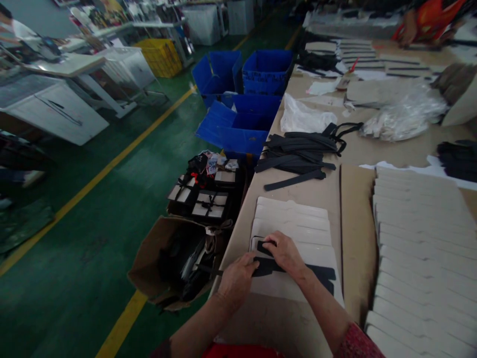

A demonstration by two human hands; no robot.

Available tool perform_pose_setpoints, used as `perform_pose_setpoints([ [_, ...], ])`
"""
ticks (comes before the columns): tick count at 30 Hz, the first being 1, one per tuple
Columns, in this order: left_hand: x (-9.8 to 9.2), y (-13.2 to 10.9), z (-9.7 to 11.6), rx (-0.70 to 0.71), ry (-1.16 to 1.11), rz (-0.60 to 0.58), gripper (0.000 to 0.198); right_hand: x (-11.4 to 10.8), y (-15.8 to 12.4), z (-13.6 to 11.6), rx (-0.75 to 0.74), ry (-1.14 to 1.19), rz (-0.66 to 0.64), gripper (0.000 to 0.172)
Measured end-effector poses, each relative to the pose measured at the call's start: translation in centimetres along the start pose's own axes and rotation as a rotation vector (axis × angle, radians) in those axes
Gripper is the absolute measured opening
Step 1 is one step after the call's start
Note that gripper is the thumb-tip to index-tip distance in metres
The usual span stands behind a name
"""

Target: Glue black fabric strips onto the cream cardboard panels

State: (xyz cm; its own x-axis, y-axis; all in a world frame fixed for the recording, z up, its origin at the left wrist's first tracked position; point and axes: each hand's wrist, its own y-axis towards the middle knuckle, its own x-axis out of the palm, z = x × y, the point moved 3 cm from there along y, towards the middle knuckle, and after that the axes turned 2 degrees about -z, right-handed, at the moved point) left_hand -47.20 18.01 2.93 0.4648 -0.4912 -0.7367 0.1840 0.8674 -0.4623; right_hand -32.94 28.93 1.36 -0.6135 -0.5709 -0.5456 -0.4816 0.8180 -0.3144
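My right hand [285, 252] is closed, thumb and fingers pinching the end of a small black strip [264, 247] against a pale, rounded-corner panel [316, 254]. Just left of it, my left hand [238, 276] is closed over a wider black strip [264, 266], fingertips pressed to it. A narrow dark end pokes out past the left hand over the table edge. Another black strip [323, 272] lies partly behind my right forearm. Overlapping pale panels [292, 213] spread out beyond my hands.
A pile of black strips [294, 151] lies farther up the table, near clear plastic bags [404, 114]. Rows of pale panels [417, 258] cover the right side. Cardboard boxes [147, 258] and blue bins [246, 124] stand along the left edge. A person's hand [409, 30] shows at the far end.
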Motion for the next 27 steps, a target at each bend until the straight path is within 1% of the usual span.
perform_pose_setpoints([
  [2, 0.5, 0.3, -0.3, -0.001, 0.005, -0.003, 0.044, 0.7, 0.6, 0.0, -0.016, -0.041, -0.027, 0.014],
  [5, 0.8, 0.7, -0.6, -0.007, 0.006, 0.004, 0.04, 1.5, 1.2, 0.1, -0.028, -0.097, -0.05, 0.014],
  [14, 0.6, 1.0, -0.7, 0.0, -0.007, 0.014, 0.038, 2.4, 1.5, 0.2, -0.038, -0.231, -0.086, 0.014],
  [23, 0.3, 1.2, -0.6, -0.044, -0.004, 0.008, 0.044, 2.0, 1.4, -0.5, -0.009, -0.349, -0.095, 0.009],
  [25, 0.3, 1.2, -0.6, -0.057, -0.001, 0.007, 0.049, 1.9, 1.5, -0.6, -0.003, -0.376, -0.1, 0.009],
  [27, 0.3, 1.2, -0.6, -0.061, 0.003, 0.003, 0.059, 1.8, 1.5, -0.8, -0.005, -0.398, -0.106, 0.008],
])
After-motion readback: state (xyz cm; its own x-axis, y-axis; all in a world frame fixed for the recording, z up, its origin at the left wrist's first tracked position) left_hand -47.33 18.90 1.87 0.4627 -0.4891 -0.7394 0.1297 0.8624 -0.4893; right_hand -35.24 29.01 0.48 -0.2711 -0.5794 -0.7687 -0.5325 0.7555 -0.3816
